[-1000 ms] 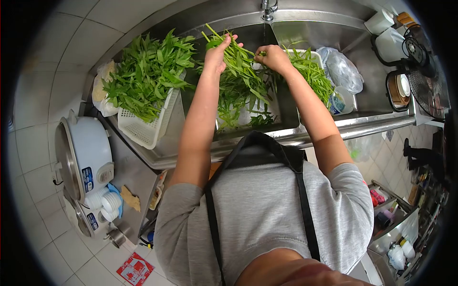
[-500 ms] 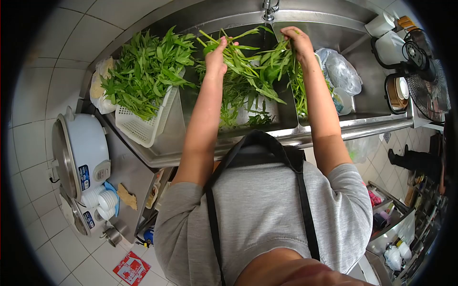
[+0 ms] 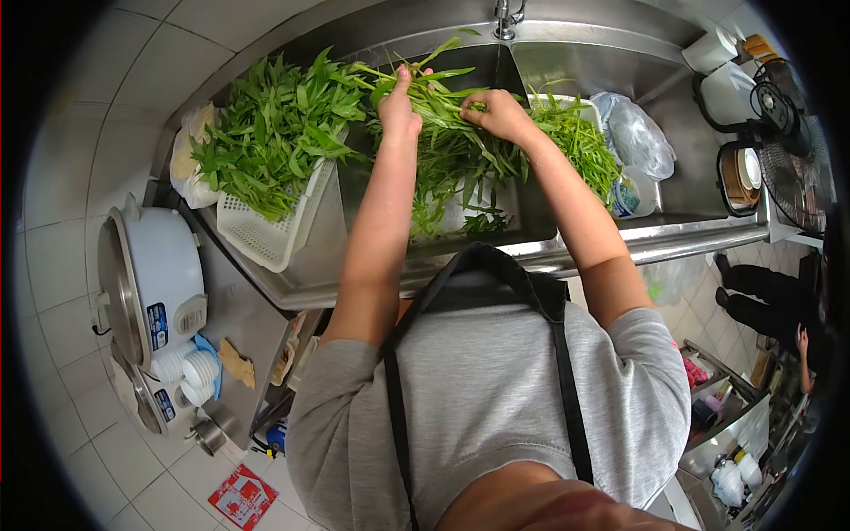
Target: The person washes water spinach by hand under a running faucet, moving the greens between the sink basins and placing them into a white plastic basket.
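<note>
My left hand (image 3: 401, 104) is closed around a bunch of water spinach (image 3: 434, 102), long green stems with narrow leaves, over the middle sink basin (image 3: 540, 208). At the right side of that bunch, my right hand (image 3: 498, 115) pinches some of its stems and leaves between thumb and fingers. More loose greens lie below both hands in the basin. To the left, a white perforated basket (image 3: 266, 234) is heaped with leafy greens (image 3: 274, 128). Another white basket (image 3: 589, 111) on the right holds thin green stems (image 3: 575, 142).
A faucet (image 3: 505, 19) stands behind the basins. Plastic bags (image 3: 642, 137) and a small tub (image 3: 639, 190) sit in the right basin. A fan (image 3: 792, 133) is at far right, a large cooker (image 3: 159, 274) at left. Another person's dark-clothed legs (image 3: 766, 296) show at right.
My right hand has moved left and down from the right basket to the bunch by my left hand. The right basket's greens are now more exposed. The other person shows more at right.
</note>
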Motion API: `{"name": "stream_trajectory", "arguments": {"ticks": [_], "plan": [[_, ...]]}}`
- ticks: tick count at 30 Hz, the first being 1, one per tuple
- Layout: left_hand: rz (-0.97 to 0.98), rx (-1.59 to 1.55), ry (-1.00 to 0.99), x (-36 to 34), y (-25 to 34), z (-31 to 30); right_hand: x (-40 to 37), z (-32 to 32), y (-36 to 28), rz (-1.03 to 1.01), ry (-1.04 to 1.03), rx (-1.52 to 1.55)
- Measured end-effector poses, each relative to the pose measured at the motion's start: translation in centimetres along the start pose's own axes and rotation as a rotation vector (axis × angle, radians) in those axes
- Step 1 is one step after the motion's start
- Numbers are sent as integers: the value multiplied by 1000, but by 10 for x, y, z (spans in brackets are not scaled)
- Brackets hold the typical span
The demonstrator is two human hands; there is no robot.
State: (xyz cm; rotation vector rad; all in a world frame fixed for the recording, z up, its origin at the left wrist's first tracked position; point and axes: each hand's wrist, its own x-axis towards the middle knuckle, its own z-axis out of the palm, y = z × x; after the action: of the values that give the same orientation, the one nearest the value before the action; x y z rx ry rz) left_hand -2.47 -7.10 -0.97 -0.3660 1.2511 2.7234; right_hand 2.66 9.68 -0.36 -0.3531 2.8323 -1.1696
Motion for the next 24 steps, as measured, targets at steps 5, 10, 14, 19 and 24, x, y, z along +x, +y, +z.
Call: {"name": "stream_trajectory", "arguments": {"ticks": [5,10,14,19,24], "plan": [[4,139,-29,-15,2,-2,2,-1,6,-78,139,-50],[46,864,79,-24,-4,-12,3,-14,2,-146,164,-404],[92,780,64,-9,-17,-22,8,-10,9,-203,18,-487],[93,824,-29,-8,-13,-21,12,-9,19,-59,76,-129],[211,679,-8,-10,-25,-18,22,-12,30,191,123,600]]}}
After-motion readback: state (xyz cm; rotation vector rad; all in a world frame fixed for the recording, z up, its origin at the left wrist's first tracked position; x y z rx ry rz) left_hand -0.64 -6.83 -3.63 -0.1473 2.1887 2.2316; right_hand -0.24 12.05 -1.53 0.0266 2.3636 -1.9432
